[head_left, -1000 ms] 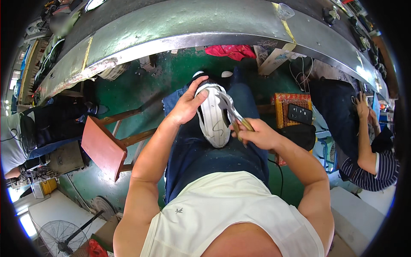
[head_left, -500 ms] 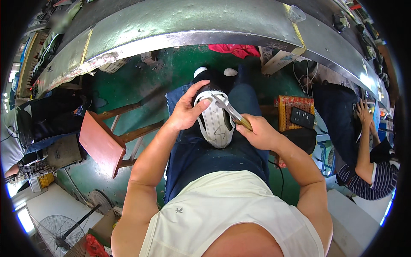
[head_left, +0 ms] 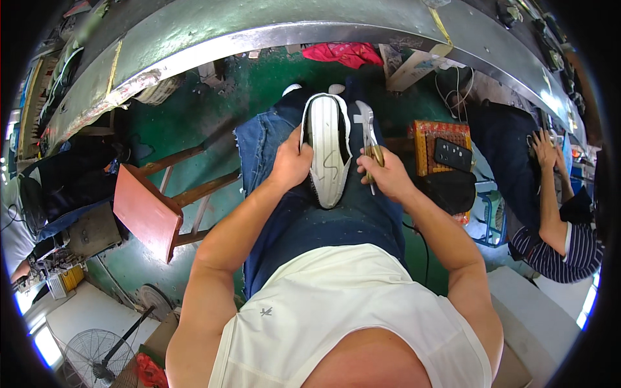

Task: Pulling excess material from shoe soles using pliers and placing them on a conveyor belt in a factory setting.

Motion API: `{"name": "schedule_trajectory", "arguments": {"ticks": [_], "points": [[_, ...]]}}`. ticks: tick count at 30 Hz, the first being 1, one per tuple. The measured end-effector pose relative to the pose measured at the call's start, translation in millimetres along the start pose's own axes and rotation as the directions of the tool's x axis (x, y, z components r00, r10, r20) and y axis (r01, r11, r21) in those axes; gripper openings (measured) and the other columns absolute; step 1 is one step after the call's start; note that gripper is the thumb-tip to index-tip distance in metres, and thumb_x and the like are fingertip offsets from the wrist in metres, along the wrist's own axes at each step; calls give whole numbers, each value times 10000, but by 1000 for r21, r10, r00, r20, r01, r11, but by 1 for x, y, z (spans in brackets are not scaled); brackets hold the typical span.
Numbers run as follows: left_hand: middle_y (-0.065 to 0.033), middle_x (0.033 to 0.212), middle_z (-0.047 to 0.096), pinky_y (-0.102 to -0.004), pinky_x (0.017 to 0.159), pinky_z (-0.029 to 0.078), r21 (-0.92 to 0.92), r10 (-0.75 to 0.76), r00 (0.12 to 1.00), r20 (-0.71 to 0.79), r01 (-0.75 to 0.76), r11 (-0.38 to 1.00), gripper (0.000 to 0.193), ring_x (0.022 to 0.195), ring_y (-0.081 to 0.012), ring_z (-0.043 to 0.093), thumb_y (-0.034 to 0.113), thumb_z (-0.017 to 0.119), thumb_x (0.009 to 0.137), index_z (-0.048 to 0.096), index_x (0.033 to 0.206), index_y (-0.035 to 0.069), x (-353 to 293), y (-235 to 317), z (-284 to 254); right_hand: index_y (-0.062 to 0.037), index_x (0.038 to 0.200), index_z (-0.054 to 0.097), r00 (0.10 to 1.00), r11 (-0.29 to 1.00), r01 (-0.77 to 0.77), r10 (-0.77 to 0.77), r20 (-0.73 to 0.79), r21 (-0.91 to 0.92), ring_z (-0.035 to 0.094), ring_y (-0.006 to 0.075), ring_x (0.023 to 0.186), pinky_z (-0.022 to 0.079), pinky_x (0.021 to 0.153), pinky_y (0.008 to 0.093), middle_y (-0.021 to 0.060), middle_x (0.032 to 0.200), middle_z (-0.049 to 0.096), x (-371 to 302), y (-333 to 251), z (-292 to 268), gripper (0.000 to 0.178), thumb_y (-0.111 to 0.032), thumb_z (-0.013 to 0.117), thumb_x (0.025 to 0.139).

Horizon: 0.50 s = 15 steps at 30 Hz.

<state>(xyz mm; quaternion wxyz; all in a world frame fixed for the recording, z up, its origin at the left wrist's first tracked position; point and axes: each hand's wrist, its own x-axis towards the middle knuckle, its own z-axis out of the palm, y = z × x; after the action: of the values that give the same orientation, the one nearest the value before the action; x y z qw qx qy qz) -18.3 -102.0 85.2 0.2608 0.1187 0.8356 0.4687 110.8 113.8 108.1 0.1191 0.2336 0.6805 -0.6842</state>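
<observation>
A shoe upper on its last (head_left: 326,145) rests sole side up on my lap, toe away from me. Its underside is white with a dark drawn line, and the white edge of the upper stands up around it. My left hand (head_left: 292,163) is closed on the left edge of this shoe, thumb on top. Just right of the shoe, my right hand (head_left: 388,173) grips a pair of lasting pincers (head_left: 367,123) by the brass-coloured handle. The metal head of the pincers points away from me, apart from the shoe.
A metal-edged workbench (head_left: 259,39) curves across the far side. To the left stands a reddish stool (head_left: 145,210); to the right, a beaded seat (head_left: 424,139) bears a phone (head_left: 453,155) and a black pouch (head_left: 446,193). Other people sit at both sides. A fan (head_left: 100,362) stands lower left.
The pincers have come off the toe edge and moved right of the shoe. My left hand has shifted from the toe down to the left edge. The head view has shifted slightly.
</observation>
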Motion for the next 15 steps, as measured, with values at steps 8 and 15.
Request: {"name": "schedule_trajectory", "arguments": {"ticks": [8,15], "points": [[-81,1457,519,-304,1113,383,-558,38,912,408,216,801,906,1340,-172,495,-186,440,762,279,1596,127,-16,30,-10,15,1130,587,999,997,35,-35,3,-66,629,144,698,527,643,311,86,857,659,12,8,9,450,-212,795,802],[-78,1432,540,-307,1090,411,-507,52,940,337,134,851,850,1305,-182,526,-162,437,755,355,1565,85,-28,5,10,24,1173,580,999,999,41,-41,23,17,644,169,759,543,693,313,83,920,656,6,32,-3,419,9,653,761]]}}
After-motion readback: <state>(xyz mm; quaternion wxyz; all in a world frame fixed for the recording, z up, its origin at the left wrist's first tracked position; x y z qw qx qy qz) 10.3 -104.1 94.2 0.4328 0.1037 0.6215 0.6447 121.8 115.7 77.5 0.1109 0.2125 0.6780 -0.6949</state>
